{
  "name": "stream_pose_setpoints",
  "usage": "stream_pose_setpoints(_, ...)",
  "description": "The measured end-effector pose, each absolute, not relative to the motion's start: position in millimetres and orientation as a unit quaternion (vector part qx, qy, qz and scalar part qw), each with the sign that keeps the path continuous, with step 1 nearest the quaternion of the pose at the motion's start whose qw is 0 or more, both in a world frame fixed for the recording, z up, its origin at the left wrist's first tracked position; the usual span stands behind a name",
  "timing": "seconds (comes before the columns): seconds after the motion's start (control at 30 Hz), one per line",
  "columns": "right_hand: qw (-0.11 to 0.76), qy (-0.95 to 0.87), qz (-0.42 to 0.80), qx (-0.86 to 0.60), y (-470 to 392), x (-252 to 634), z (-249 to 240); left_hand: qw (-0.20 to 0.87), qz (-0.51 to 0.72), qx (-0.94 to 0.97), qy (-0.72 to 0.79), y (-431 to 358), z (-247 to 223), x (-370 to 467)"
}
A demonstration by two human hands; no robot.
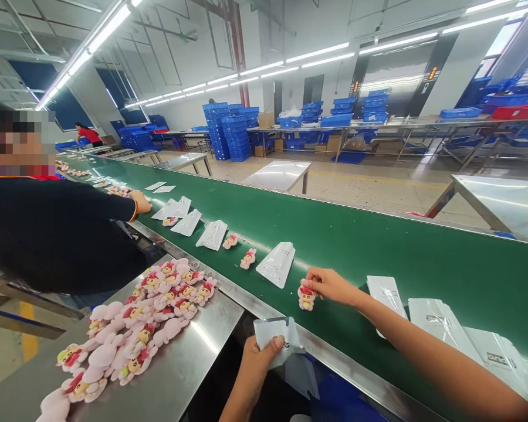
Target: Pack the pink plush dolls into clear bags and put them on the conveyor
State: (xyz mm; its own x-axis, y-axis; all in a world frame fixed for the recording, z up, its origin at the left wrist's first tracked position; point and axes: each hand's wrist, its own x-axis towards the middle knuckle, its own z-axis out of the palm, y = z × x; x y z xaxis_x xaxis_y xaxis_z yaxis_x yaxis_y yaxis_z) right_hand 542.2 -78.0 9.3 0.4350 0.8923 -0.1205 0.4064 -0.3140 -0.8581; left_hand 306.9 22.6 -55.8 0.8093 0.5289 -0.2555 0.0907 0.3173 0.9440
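My left hand (264, 357) holds a small silvery-white bag (281, 334) at the near edge of the green belt, its thumb across the front. To the right and higher, my right hand (328, 285) pinches a pink figure with a red bow (307, 298) by its top, over the belt. A white bag (277, 265) lies on the belt just left of that figure. Two more pink figures, one of them nearer (248, 258), lie further left beside another bag (212, 235).
A metal table (176, 375) at the left bears a heap of pink figures (149, 316). White bags (444, 328) lie under and beside my right forearm on the green belt (378, 246). A person in a dark shirt (57, 234) reaches onto the belt at the left.
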Motion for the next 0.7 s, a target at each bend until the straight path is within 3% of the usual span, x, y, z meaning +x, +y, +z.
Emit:
stream_pose_setpoints(0.13, 0.528, -0.423, 0.259, -0.690, -76.5, 497.9, 44.2, 0.728, 0.151, 0.617, 0.258, 25.0, -36.1, 308.3)
stream_pose_setpoints(0.23, 0.554, -0.432, 0.256, -0.664, -77.6, 472.5, 61.8, 0.698, 0.137, 0.664, 0.230, 24.0, -24.7, 308.2)
stream_pose_setpoints(0.43, 0.330, -0.605, 0.145, -0.710, -84.6, 452.1, 62.8, 0.663, 0.142, 0.710, 0.192, 16.8, -23.4, 307.0)
stream_pose_setpoints(0.57, 0.251, -0.695, 0.148, -0.657, -97.8, 448.9, 60.9, 0.673, 0.124, 0.710, 0.164, 3.8, -18.9, 315.6)
stream_pose_setpoints(0.7, 0.204, -0.680, 0.186, -0.679, -122.5, 456.5, 61.6, 0.613, 0.085, 0.774, 0.132, 0.5, -1.4, 329.8)
